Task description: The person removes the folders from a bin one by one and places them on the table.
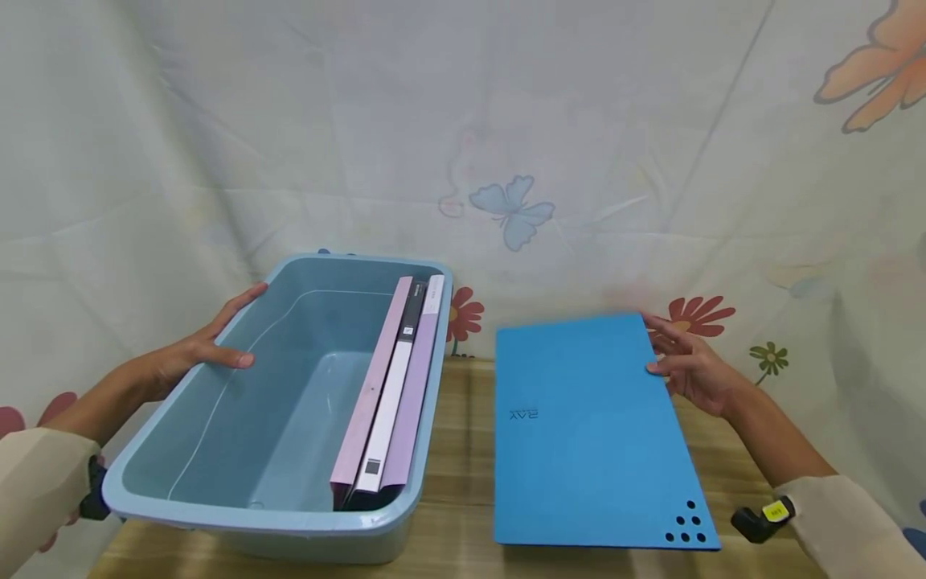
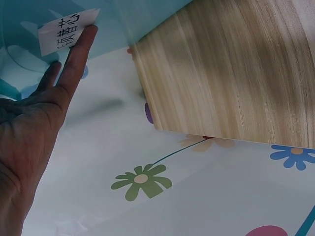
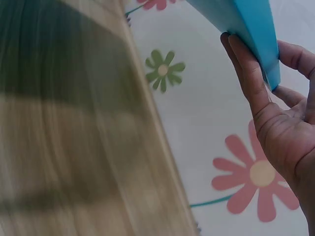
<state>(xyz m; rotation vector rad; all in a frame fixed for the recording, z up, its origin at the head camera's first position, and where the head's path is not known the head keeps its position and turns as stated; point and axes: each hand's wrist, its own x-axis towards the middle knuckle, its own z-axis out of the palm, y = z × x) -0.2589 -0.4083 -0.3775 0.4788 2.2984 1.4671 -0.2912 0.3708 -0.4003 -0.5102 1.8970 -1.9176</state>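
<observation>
Blue folder at half past four on my head feed, apparently clear of the desk, shadow beneath. The right hand pinches only its two-o'clock edge, thumb against fingers. Weak point, I judge: the nine-o'clock side has no support, so the folder could twist in that pinch, droop, or knock the basin if swung that way.

Blue-grey basin at eight o'clock. The left hand grips its ten-o'clock rim, thumb inside, fingers outside; on the left-wrist feed a fingertip meets a handwritten label. The basin seems to overhang the desk toward eight; a hard shove might tip it.

Inside, a pink file, a black-and-white file and a purple file stand on edge along the three-o'clock wall. Wide gap toward nine: tilt the basin that way and I'd expect them to topple. Hands well apart. Folder's fastening: can't tell.
</observation>
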